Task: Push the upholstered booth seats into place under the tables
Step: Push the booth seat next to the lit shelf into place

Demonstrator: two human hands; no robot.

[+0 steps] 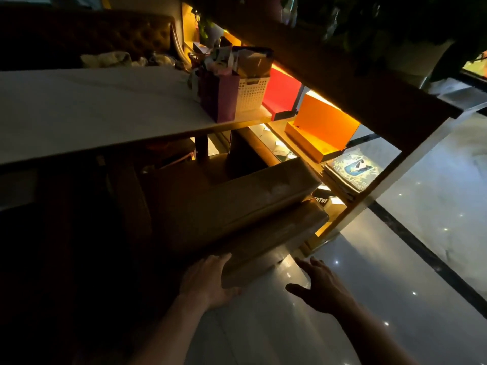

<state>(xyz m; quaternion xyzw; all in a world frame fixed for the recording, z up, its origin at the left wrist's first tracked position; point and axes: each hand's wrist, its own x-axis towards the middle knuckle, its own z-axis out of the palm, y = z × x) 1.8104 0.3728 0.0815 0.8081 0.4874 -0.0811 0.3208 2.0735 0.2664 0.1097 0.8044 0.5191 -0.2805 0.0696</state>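
Left third of the frame was nearly black; whatever stood under the table there could not be made out. Both forearms were cut off by the bottom edge.

One tan upholstered booth seat (237,204) lay at frame centre, its far part tucked beneath the white rectangular tabletop (92,106), its near padded edge projecting toward the glossy pale tiled floor (395,259). A second tufted brown leather seat back (105,35) showed dimly at upper left, beyond the table.

Two hands counted. Left hand (208,279), lower centre, was laid flat with fingers extended against the near corner of the seat, gripping nothing. Right hand (320,284), lower right of centre, was spread wide, fingers splayed, over the floor just beside the seat; contact could not be judged.

On the table's right end: one purple paper bag (221,97) and one white perforated basket (251,94), touching. To the right, a lit shelf unit (369,196) held one red box (282,93), one orange box (320,127) and a stack of magazines (350,172).
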